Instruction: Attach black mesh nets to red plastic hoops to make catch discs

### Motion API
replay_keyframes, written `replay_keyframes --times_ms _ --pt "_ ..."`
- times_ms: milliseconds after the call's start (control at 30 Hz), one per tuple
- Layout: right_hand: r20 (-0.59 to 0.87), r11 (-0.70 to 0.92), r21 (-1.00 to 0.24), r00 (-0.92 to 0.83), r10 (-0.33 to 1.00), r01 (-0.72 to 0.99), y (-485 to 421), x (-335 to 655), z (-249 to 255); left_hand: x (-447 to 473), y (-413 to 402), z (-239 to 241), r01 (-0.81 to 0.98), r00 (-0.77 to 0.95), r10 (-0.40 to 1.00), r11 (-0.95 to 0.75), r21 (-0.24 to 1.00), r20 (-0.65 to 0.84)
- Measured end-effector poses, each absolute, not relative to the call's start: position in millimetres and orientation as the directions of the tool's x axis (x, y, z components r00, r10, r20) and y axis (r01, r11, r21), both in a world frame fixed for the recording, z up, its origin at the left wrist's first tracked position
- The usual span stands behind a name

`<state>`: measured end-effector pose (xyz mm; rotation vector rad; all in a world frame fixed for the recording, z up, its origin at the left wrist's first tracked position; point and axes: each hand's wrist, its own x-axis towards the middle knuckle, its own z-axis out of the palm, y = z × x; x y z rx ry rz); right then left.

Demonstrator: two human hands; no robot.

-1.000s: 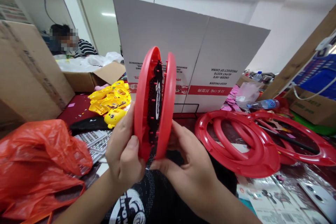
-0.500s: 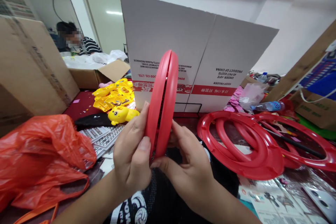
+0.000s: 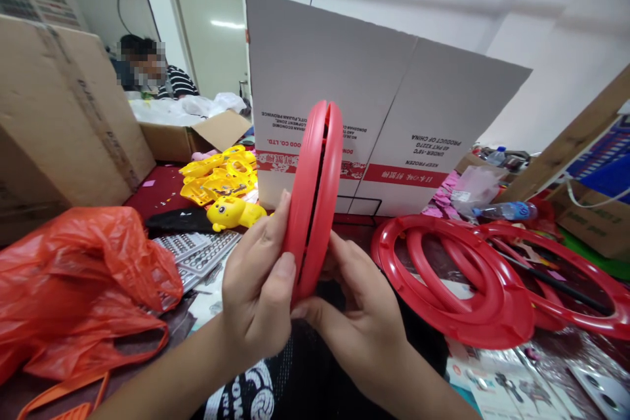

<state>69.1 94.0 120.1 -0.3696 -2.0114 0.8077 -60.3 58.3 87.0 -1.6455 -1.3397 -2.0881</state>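
Observation:
Upright in front of me is a red plastic ring (image 3: pixel 304 190), seen edge-on, made of two halves with a dark gap running between them. My left hand (image 3: pixel 260 282) grips its left side, thumb lying along the near half. On the lower right, my right hand (image 3: pixel 361 302) holds the other half, with its thumb at the bottom edge and fingers partly hidden behind. More red rings (image 3: pixel 455 282) lie stacked to the right of my right hand. Beyond my left hand sit a yellow toy figure (image 3: pixel 233 213) and several yellow plastic parts (image 3: pixel 216 177).
A white carton (image 3: pixel 335 52) stands at the back. On the left are a red plastic bag (image 3: pixel 88 269), sticker sheets (image 3: pixel 201 262) and a brown box (image 3: pixel 63 111). A bottle (image 3: pixel 506 210) and a phone (image 3: pixel 603 390) lie to the right. A person (image 3: pixel 180 82) sits behind.
The view has shifted slightly, so the surroundings sit a little further right. Both hands keep their hold on the red ring, whose gap looks narrower near the bottom.

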Motion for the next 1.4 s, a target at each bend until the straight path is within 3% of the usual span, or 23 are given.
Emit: replay_keyframes --times_ms 167,467,800,900,967,1067,1133,1233,1333,1400 --pt "0.620 0.789 -0.610 -0.578 0.531 0.071 96.8 72.0 126.6 -58.4 62.3 87.6 0.483 -0.391 0.418 -0.666 0.569 0.820" --pt "0.561 0.789 -0.600 -0.635 0.532 0.132 99.5 77.9 131.3 -60.0 58.8 89.7 0.412 -0.372 0.598 -0.579 0.704 0.710" --pt "0.427 0.706 -0.701 -0.730 0.533 0.106 100.1 82.3 137.0 -66.7 60.3 79.8 0.502 -0.351 0.540 -0.580 0.641 0.764" --pt "0.444 0.704 -0.710 -0.766 0.466 0.017 107.7 82.1 133.5 -75.2 59.8 89.4 0.529 -0.254 0.601 -0.570 0.629 0.758" --pt "0.461 0.709 -0.705 -0.776 0.430 -0.025 113.2 80.9 129.7 -81.1 59.0 98.8 0.601 -0.231 0.670 -0.472 0.645 0.705" --pt "0.491 0.804 -0.593 -0.772 0.405 0.045 119.1 80.3 125.1 -90.8 56.0 110.0 0.689 -0.253 0.734 -0.321 0.650 0.631" --pt "0.648 0.896 -0.427 -0.649 0.398 0.123 122.4 84.2 125.5 -98.6 52.8 113.0 0.722 -0.245 0.732 -0.300 0.624 0.635" --pt "0.888 0.947 -0.133 -0.389 0.246 0.294 129.7 99.3 133.9 -113.1 47.4 112.8 0.813 0.023 0.690 -0.434 0.388 0.724" --pt "0.781 0.961 0.008 -0.602 0.166 0.276 138.3 119.2 146.1 -130.3 42.4 109.9 0.793 0.335 0.596 -0.596 0.123 0.729" --pt "0.647 0.967 0.003 -0.737 0.194 0.257 141.6 128.2 150.8 -141.2 39.0 107.6 0.782 0.383 0.589 -0.617 0.090 0.712"
